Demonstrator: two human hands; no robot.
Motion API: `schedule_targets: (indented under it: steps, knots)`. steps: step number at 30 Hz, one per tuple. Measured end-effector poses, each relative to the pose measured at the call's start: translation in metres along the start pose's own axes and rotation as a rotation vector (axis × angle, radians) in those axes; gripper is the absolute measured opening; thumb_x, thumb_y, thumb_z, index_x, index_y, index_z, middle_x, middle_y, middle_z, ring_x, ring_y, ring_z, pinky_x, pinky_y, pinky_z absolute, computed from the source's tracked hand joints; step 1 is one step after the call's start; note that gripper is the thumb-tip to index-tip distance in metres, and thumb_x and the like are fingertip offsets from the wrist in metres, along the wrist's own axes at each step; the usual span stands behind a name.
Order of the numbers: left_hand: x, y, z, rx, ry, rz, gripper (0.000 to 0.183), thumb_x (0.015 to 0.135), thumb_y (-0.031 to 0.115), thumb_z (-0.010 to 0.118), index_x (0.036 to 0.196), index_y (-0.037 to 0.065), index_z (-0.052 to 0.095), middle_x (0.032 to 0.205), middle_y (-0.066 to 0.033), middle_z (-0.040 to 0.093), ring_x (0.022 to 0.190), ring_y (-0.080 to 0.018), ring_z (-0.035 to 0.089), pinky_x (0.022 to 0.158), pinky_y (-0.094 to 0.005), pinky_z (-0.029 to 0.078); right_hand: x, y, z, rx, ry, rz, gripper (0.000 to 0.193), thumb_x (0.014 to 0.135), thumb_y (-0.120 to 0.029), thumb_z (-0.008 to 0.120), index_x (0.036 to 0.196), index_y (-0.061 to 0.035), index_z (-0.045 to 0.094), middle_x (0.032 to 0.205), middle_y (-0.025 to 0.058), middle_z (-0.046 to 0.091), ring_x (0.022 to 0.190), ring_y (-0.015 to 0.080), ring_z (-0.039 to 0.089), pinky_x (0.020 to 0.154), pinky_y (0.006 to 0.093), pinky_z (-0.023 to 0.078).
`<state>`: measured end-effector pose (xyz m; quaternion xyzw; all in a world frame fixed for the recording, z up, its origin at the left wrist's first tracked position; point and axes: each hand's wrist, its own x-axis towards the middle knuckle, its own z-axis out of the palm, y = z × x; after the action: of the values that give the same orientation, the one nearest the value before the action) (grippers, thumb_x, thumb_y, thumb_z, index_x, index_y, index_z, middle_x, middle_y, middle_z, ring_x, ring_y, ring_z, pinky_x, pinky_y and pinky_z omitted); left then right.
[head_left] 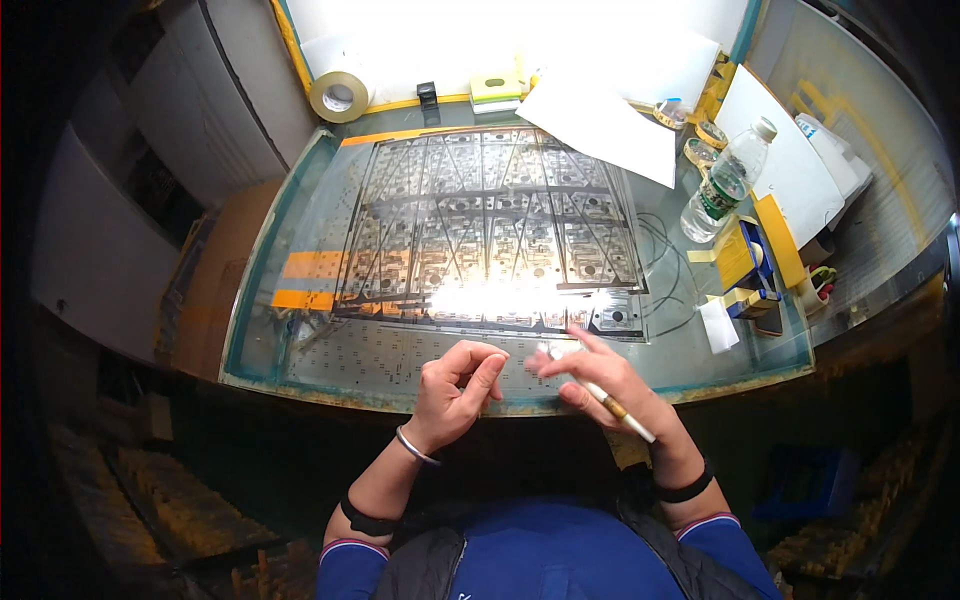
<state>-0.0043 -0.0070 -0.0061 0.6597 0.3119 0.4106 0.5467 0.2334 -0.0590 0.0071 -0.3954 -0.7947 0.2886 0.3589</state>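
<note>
My left hand (pixel 458 392) is closed above the near edge of the glass-topped table, fingers curled in and thumb against them; whether anything is inside is hidden. To its right, my right hand (pixel 612 376) holds a slim white pen-like stick (pixel 622 412) with a gold-brown band. The stick lies across the palm, its back end pointing down toward my wrist, and the fingertips are spread and slightly blurred. Beyond both hands lies a large transparent film sheet (pixel 490 215) printed with dark repeated part patterns. Bright glare covers its near middle.
A white paper sheet (pixel 605 125) overlaps the film's far right corner. Along the right stand a clear plastic bottle (pixel 730 182), tape rolls (pixel 700 152) and a blue-and-yellow box (pixel 742 255). A wide tape roll (pixel 340 97) sits far left. Orange strips (pixel 310 265) show at left.
</note>
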Motion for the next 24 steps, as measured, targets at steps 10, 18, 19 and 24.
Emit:
schedule_targets:
  steps: [10,18,19,24]
  knots:
    - [-0.009,0.006,0.008,0.385,-0.185,0.558,0.011,0.077,-0.002,0.075,0.083,0.003,0.068,0.072,-0.0078,0.065,0.060,-0.0208,0.062,0.054,-0.0304,0.048,-0.014,0.008,0.012,0.550,0.482,0.378,0.033,0.103,-0.031,0.047,0.101,-0.0002,0.059,0.071,0.0079,0.063,0.060,0.0112,0.062,0.051,0.0228,0.049]
    - [-0.028,0.011,0.010,0.547,-0.337,0.685,0.015,0.075,0.010,0.081,0.084,0.007,0.070,0.077,-0.0039,0.066,0.065,-0.0208,0.063,0.058,-0.0319,0.050,-0.014,0.007,0.012,0.504,0.458,0.367,0.030,0.103,-0.028,0.048,0.102,0.0002,0.059,0.070,0.0085,0.065,0.059,0.0114,0.062,0.054,0.0238,0.050]
    - [-0.025,0.013,0.008,0.589,-0.229,0.709,0.017,0.075,0.011,0.081,0.087,0.007,0.070,0.080,-0.0042,0.068,0.069,-0.0217,0.064,0.061,-0.0331,0.051,-0.014,0.007,0.013,0.506,0.460,0.369,0.030,0.103,-0.028,0.048,0.102,0.0001,0.059,0.070,0.0086,0.065,0.059,0.0114,0.062,0.054,0.0239,0.050]
    - [-0.023,0.025,-0.020,0.889,-0.040,0.512,0.035,0.077,0.015,0.079,0.109,0.005,0.068,0.107,-0.0104,0.071,0.101,-0.0303,0.067,0.093,-0.0420,0.051,-0.015,0.007,0.011,0.481,0.467,0.358,0.025,0.103,-0.022,0.049,0.099,0.0002,0.060,0.070,0.0074,0.063,0.061,0.0110,0.061,0.055,0.0233,0.050]
